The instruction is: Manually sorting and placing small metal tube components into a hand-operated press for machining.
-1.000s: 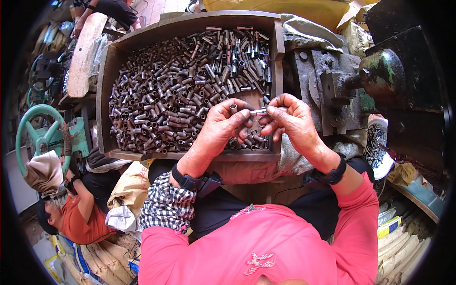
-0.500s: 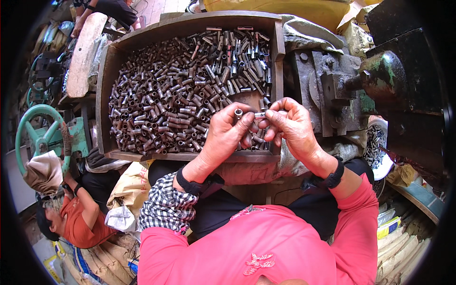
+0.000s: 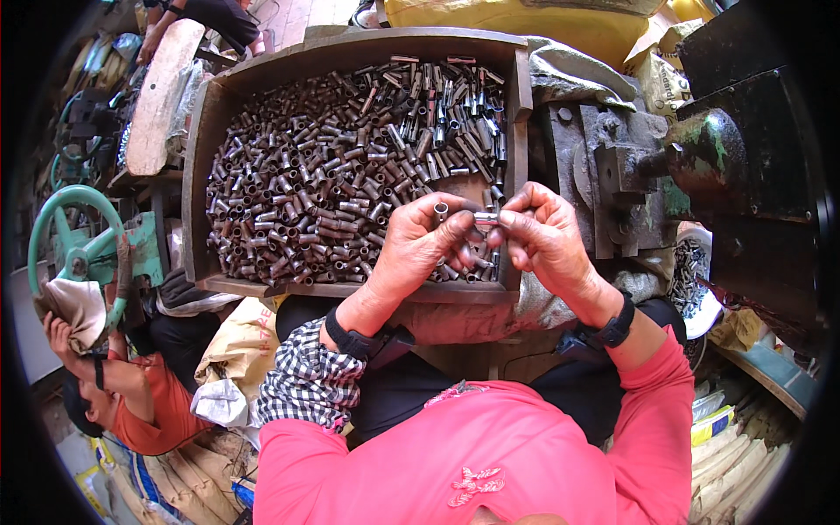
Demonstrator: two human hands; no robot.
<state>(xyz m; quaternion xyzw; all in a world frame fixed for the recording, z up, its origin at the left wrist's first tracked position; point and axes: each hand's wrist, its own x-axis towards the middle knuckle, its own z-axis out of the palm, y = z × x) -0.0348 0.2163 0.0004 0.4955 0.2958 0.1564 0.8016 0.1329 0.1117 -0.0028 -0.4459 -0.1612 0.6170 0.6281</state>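
Observation:
Above the near right part of a wooden box, my two hands meet fingertip to fingertip. My left hand is closed, with a short dark metal tube held upright by the index finger, its open end facing up. A shiny metal tube lies level between the hands. My right hand pinches its right end, while the left thumb and fingertips are at its other end. Many loose dark metal tubes fill the box, with longer, shinier ones towards its far right. My curled fingers partly hide what lies beneath them.
Close to the box's right side stands a heavy, greasy machine. A white basin of metal pieces sits below it. At left, another person is beside a green handwheel. A wooden board lies near the box's far left.
More of the shiny tube now shows between my fingertips, as my right fingers have shifted slightly right. The person at left has raised a hand to the cloth on the handwheel.

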